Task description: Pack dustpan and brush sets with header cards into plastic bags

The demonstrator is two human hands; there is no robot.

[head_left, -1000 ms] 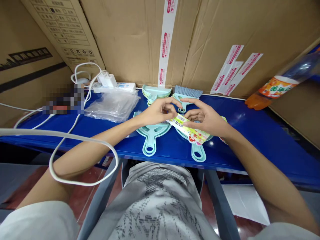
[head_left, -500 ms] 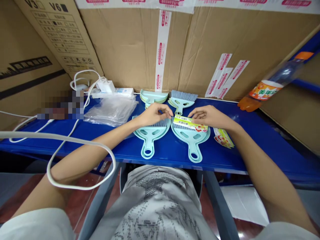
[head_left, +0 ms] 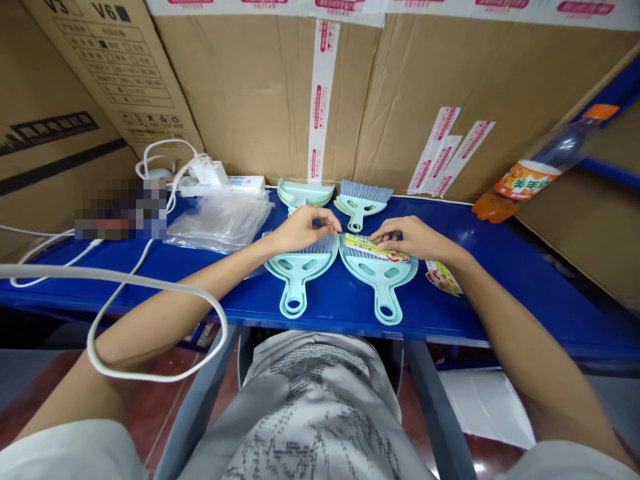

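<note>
Two pale-green dustpans lie side by side with their handles toward me, each with a small brush nested in it: the left dustpan (head_left: 295, 280) and the right dustpan (head_left: 384, 283). My right hand (head_left: 413, 237) pinches a yellow-green printed label card (head_left: 370, 247), which lies across the grey bristles of the right set. Over the left set's bristles, my left hand (head_left: 306, 228) has its thumb and forefinger together near the gap between the sets; what sits in them, if anything, is too small to make out. More printed cards (head_left: 443, 277) lie beside my right wrist.
Behind my hands are stacked dustpans (head_left: 305, 192) and stacked brushes (head_left: 364, 200). Clear plastic bags (head_left: 220, 217) and a white charger (head_left: 210, 172) with cables are at left. A white cable (head_left: 165, 283) loops over my left forearm. An orange drink bottle (head_left: 530, 180) leans at right against cardboard.
The label card has tilted and lies flatter over the right set's bristles, with my right fingers pressed closer on it. My left hand stays almost in place.
</note>
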